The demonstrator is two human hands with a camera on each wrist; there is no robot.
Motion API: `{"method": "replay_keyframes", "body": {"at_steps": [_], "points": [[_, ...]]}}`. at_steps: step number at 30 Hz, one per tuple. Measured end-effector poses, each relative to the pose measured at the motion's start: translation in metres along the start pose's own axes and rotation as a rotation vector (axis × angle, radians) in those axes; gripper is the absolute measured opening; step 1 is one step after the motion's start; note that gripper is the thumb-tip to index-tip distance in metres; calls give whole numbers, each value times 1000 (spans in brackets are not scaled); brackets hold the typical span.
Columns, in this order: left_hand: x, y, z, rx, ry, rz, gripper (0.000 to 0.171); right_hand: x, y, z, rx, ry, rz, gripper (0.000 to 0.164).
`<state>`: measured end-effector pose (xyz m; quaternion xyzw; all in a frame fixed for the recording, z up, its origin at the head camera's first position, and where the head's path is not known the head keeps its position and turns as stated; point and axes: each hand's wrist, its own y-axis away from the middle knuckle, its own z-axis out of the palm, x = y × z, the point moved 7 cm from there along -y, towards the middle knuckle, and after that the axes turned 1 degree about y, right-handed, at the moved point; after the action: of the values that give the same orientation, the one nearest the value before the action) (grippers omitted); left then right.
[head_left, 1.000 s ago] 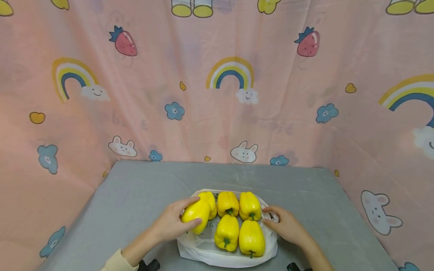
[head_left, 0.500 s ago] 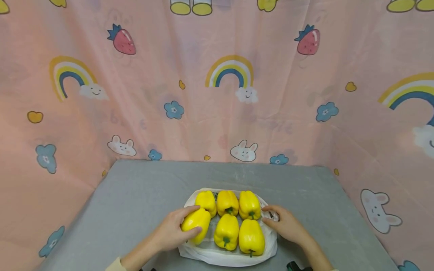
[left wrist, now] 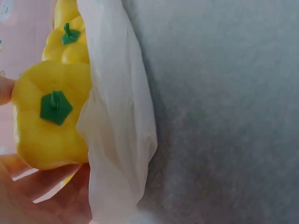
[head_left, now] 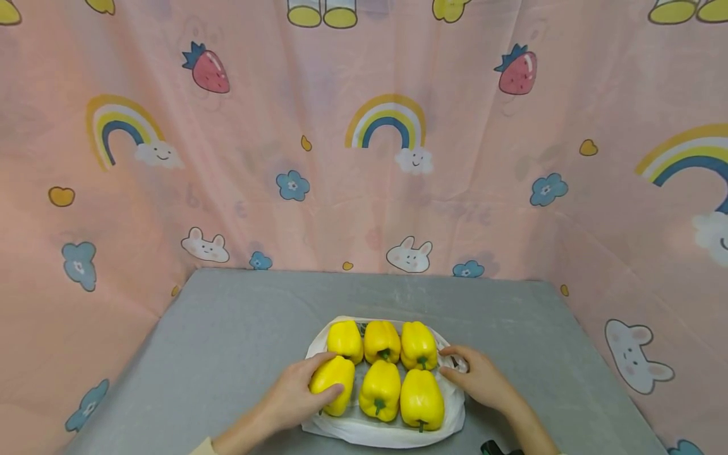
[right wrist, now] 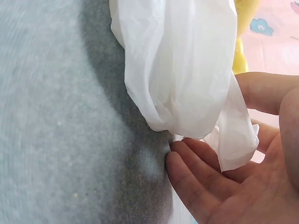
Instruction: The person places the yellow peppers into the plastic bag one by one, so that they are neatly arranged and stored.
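Observation:
Six-pack rows aside, several yellow bell peppers sit in two rows inside a white plastic bag (head_left: 370, 435) whose mouth is spread wide. My left hand (head_left: 298, 393) holds the front-left pepper (head_left: 334, 387), thumb on the near side and fingers on the far side. In the left wrist view that pepper (left wrist: 35, 140) shows its green stem beside the bag's wall (left wrist: 117, 107). Over at the bag's right edge, my right hand (head_left: 480, 378) holds the plastic between thumb and fingers. The right wrist view shows a loose flap of the bag (right wrist: 238, 135) within that hand.
A grey cloth-covered table (head_left: 256, 316) lies under the bag. Pink printed fabric (head_left: 387, 208) rises behind it and along both sides. Part of a black object (head_left: 496, 448) shows at the bottom edge, by the right forearm.
My left hand has lowered the front-left pepper toward the near side and slightly right, so the back-left pepper now shows fully. The right hand has stayed at the bag's edge.

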<state>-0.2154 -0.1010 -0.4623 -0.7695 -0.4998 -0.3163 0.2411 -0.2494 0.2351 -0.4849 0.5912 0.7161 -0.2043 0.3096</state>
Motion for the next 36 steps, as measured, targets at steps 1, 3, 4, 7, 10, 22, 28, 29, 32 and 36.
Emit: {"method": "replay_keyframes", "body": {"at_steps": [1, 3, 4, 7, 10, 22, 28, 29, 32, 36], "points": [[-1, 0, 1, -1, -5, -14, 64, 0, 0, 0, 0, 1, 0, 38], [-1, 0, 3, 1, -10, -44, 65, 0, 0, 0, 2, -1, 2, 38], [-1, 0, 5, 3, -13, -60, 66, 0, 0, 0, 2, -1, 3, 38], [-2, -1, 8, 13, -28, -103, 69, 0, -1, 0, 1, 1, 8, 39], [-3, -2, 11, 33, -42, -122, 71, -1, -1, 0, -2, 5, 12, 39], [9, -4, 14, 38, -108, -148, 78, -2, -2, 0, -1, -10, 18, 43], [22, -4, 3, 60, -170, -55, 64, -4, -1, -2, 9, -5, 27, 44], [24, -4, 0, 73, -179, -35, 60, -5, -1, -2, 13, -1, 28, 46], [29, -4, -12, 132, -203, 16, 49, -7, 1, -5, 40, 13, 38, 52], [30, -5, -26, 235, -282, 87, 38, -10, 4, -10, 94, 44, 43, 52]]}}
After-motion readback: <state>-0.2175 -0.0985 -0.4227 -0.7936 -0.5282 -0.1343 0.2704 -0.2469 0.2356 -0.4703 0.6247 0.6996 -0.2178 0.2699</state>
